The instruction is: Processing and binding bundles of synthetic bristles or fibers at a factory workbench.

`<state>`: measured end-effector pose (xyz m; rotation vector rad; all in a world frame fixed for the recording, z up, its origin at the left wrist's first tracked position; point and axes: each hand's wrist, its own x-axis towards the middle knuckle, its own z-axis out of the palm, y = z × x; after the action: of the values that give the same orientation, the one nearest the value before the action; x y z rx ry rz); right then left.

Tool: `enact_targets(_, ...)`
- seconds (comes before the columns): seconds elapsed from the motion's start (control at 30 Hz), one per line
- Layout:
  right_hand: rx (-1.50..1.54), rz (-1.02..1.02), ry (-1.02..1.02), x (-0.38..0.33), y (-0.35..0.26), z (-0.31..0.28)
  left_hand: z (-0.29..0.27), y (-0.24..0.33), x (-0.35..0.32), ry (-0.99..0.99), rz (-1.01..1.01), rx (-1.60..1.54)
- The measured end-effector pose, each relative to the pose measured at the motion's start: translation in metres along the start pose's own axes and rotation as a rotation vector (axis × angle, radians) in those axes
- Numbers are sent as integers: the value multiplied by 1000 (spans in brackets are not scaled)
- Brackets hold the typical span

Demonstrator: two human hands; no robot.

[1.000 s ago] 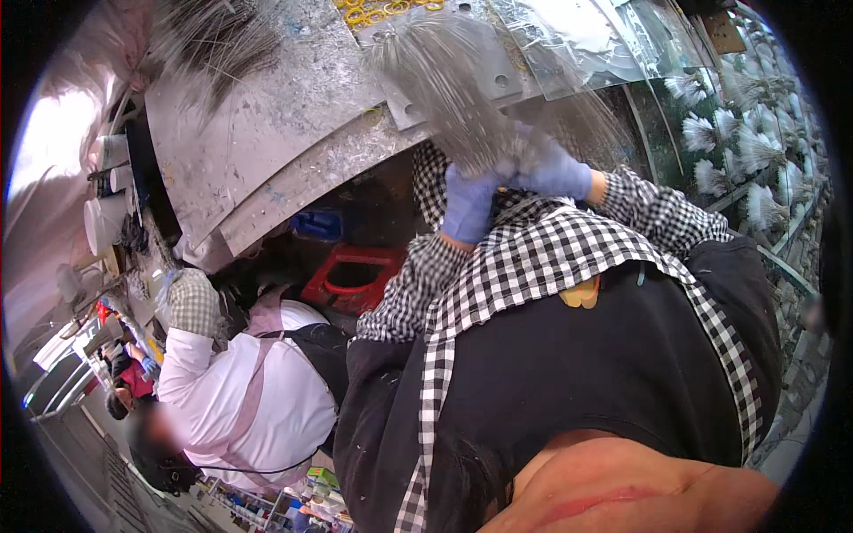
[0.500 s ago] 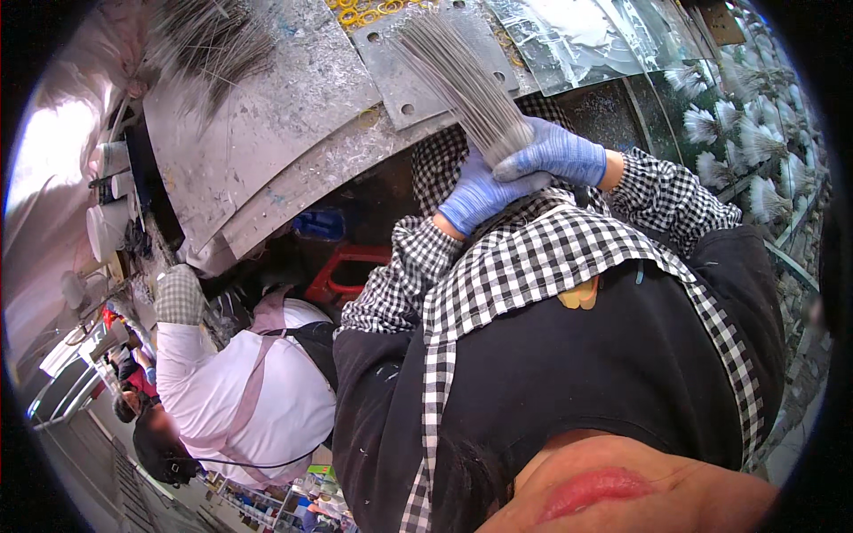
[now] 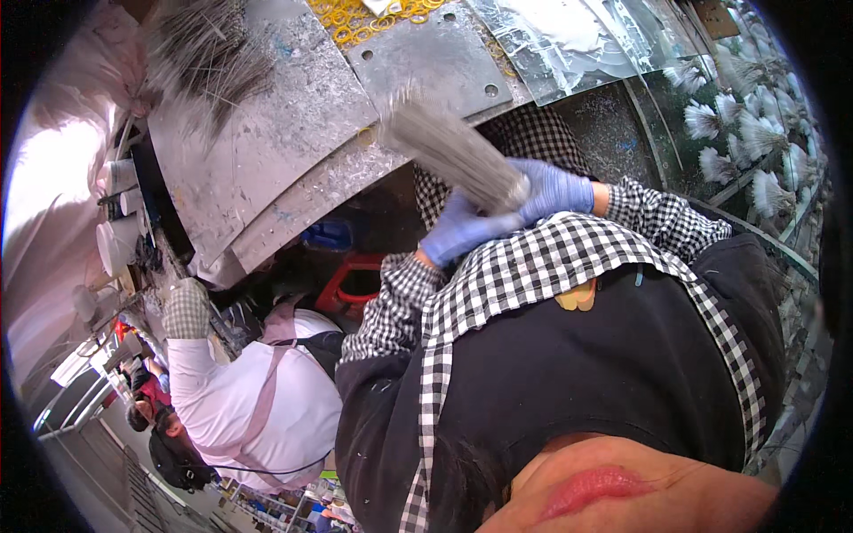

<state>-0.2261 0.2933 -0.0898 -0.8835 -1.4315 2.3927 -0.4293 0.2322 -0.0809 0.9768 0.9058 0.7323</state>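
Note:
A thick bundle of thin grey wires (image 3: pixel 449 151) is held between my two hands in front of my checked apron. Its far end is smeared by motion and points up and left, over the bench edge. My right hand (image 3: pixel 555 191), in a blue glove, is closed round the near end from the right. From the left and below, my blue-gloved left hand (image 3: pixel 466 229) grips the same end; some of its fingers are hidden. Just beyond the bundle lies a metal plate (image 3: pixel 431 67) with round holes.
Loose wires (image 3: pixel 209 62) are heaped at the bench's far left. Yellow rings (image 3: pixel 355 31) lie behind the plate. A glass sheet (image 3: pixel 569 44) smeared with white paste is beside it. White-tufted bundles (image 3: pixel 764 129) stand at right. A person in a white top (image 3: pixel 267 400) works at left.
Both hands and the bundle have moved down toward my apron. The bundle has tilted further left and its far end is now blurred.

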Motion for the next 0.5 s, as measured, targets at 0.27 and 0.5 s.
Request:
enact_targets(0.27, -290, -75, -210, 2, 1, -8, -27, 67, 17, -118, 827, -271)
enact_targets(0.5, -845, -883, 219, -17, -53, 10, -6, 147, -35, 487, 273, -159)
